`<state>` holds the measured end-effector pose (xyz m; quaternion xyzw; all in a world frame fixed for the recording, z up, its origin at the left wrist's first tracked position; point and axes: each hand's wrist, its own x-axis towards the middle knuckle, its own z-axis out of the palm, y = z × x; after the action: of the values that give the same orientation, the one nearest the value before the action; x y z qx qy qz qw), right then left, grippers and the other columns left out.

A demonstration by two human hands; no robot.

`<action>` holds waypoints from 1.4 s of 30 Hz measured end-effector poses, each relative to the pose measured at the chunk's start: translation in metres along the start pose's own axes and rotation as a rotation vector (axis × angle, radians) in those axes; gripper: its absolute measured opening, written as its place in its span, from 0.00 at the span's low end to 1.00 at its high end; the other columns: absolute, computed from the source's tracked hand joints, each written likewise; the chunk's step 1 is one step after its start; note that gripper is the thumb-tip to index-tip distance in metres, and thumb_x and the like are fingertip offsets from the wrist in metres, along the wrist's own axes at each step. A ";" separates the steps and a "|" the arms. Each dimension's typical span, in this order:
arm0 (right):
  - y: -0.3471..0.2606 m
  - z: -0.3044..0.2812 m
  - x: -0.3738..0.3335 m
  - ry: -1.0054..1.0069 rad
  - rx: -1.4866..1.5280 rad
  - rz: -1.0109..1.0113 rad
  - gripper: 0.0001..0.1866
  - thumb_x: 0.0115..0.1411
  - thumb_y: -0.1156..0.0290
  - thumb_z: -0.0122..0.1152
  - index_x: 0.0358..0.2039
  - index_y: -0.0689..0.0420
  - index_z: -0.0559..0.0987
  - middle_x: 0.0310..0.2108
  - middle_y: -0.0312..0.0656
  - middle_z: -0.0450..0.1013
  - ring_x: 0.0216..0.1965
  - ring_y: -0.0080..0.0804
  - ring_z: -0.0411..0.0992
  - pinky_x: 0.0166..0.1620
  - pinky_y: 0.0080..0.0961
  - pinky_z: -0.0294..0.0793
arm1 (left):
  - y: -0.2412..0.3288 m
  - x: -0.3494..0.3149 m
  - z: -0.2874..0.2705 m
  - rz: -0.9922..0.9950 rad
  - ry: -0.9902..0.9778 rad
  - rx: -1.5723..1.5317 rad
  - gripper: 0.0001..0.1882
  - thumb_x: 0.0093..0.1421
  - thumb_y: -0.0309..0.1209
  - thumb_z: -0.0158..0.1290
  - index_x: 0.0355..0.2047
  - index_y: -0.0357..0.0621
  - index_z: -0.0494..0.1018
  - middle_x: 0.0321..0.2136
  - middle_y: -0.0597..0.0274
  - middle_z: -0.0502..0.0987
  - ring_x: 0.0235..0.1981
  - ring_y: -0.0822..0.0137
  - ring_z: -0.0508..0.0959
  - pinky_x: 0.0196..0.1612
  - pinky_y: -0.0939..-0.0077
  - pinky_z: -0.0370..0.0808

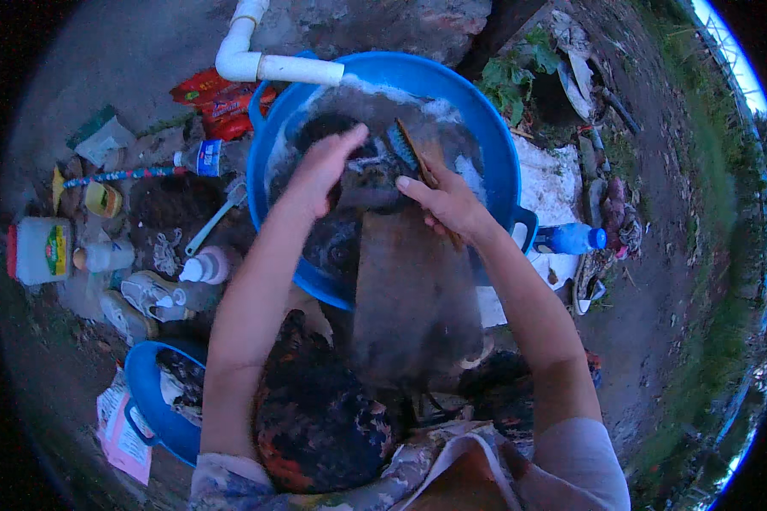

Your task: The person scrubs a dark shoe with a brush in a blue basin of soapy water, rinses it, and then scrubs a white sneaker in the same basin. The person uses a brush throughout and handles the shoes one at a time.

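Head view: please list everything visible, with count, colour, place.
Large basin: one, blue, centre
Board: one, brown, across near rim
Wooden brush: one, brown, over basin
Dark items: count unclear, blackish, in basin
Pipe: one, white, top
Packaging: count unclear, red, upper left
Pale brush: one, whitish, left
Containers: several, mixed colours, left
Shoes: two, whitish, left
Small tub: one, blue, lower left
Bottle: one, blue, right
Leaves: several, green, upper right
Left hand: one, over basin
Right hand: one, on wooden brush
Forearms: two, bottom
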<state>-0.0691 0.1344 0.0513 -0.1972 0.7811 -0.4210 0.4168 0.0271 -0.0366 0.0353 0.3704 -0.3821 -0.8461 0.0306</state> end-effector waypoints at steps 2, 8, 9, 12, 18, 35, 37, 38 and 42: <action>0.002 -0.001 -0.006 0.097 -0.115 -0.006 0.37 0.50 0.48 0.61 0.53 0.62 0.67 0.25 0.41 0.70 0.20 0.24 0.67 0.21 0.19 0.66 | -0.026 0.020 -0.028 0.208 0.072 0.260 0.30 0.52 0.35 0.57 0.52 0.33 0.62 0.48 0.53 0.70 0.45 0.61 0.73 0.47 0.68 0.70; 0.044 -0.026 0.014 0.304 -0.552 0.097 0.28 0.43 0.55 0.70 0.36 0.66 0.75 0.27 0.47 0.74 0.27 0.36 0.73 0.33 0.31 0.72 | 0.015 -0.018 -0.029 0.600 0.215 1.160 0.21 0.51 0.33 0.50 0.44 0.33 0.68 0.43 0.38 0.71 0.45 0.42 0.71 0.48 0.59 0.68; 0.045 -0.029 0.019 0.236 -0.459 0.152 0.27 0.42 0.56 0.70 0.35 0.66 0.75 0.27 0.46 0.74 0.29 0.35 0.73 0.33 0.30 0.72 | 0.015 -0.018 -0.026 0.607 0.170 1.324 0.21 0.51 0.32 0.50 0.44 0.34 0.68 0.42 0.38 0.71 0.45 0.41 0.70 0.49 0.58 0.67; 0.032 -0.029 0.010 0.233 -0.194 0.155 0.28 0.40 0.62 0.72 0.39 0.65 0.73 0.29 0.44 0.73 0.33 0.34 0.72 0.35 0.28 0.71 | -0.010 -0.012 -0.020 0.536 0.028 1.554 0.18 0.52 0.29 0.46 0.44 0.34 0.67 0.46 0.36 0.67 0.47 0.39 0.68 0.51 0.56 0.66; -0.008 -0.036 -0.019 0.458 -0.262 -0.190 0.29 0.37 0.66 0.72 0.39 0.64 0.69 0.34 0.50 0.72 0.38 0.44 0.71 0.43 0.33 0.69 | -0.043 -0.006 -0.031 0.410 0.038 1.627 0.25 0.51 0.29 0.48 0.50 0.32 0.61 0.52 0.34 0.61 0.51 0.40 0.65 0.53 0.56 0.65; 0.032 -0.197 -0.178 0.836 -0.084 -0.430 0.27 0.41 0.75 0.70 0.43 0.62 0.70 0.37 0.41 0.72 0.36 0.27 0.71 0.40 0.23 0.71 | -0.063 0.012 -0.043 0.384 0.076 1.250 0.28 0.51 0.44 0.52 0.47 0.36 0.69 0.46 0.40 0.70 0.49 0.45 0.69 0.51 0.61 0.66; 0.069 -0.197 -0.166 0.865 -0.008 -0.400 0.25 0.43 0.77 0.68 0.43 0.62 0.70 0.36 0.40 0.72 0.35 0.25 0.71 0.39 0.22 0.70 | -0.066 0.018 -0.040 0.314 0.068 1.263 0.26 0.52 0.44 0.52 0.46 0.38 0.70 0.47 0.42 0.69 0.49 0.46 0.69 0.52 0.61 0.66; 0.090 -0.194 -0.158 0.855 0.115 -0.417 0.24 0.43 0.78 0.67 0.43 0.62 0.70 0.35 0.39 0.72 0.34 0.25 0.70 0.38 0.22 0.70 | -0.068 0.022 -0.036 0.278 0.053 1.337 0.25 0.52 0.44 0.51 0.45 0.39 0.71 0.48 0.42 0.68 0.50 0.46 0.68 0.52 0.61 0.65; 0.157 -0.163 -0.115 0.870 0.204 -0.204 0.21 0.44 0.79 0.66 0.40 0.62 0.70 0.33 0.38 0.71 0.34 0.26 0.70 0.39 0.24 0.71 | -0.086 0.017 -0.011 0.613 -0.061 1.528 0.24 0.53 0.44 0.51 0.44 0.37 0.71 0.50 0.39 0.64 0.50 0.44 0.67 0.52 0.58 0.65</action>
<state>-0.1295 0.3805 0.0266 -0.0361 0.8146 -0.5785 0.0238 0.0420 0.0113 -0.0372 0.1450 -0.9374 -0.3165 -0.0107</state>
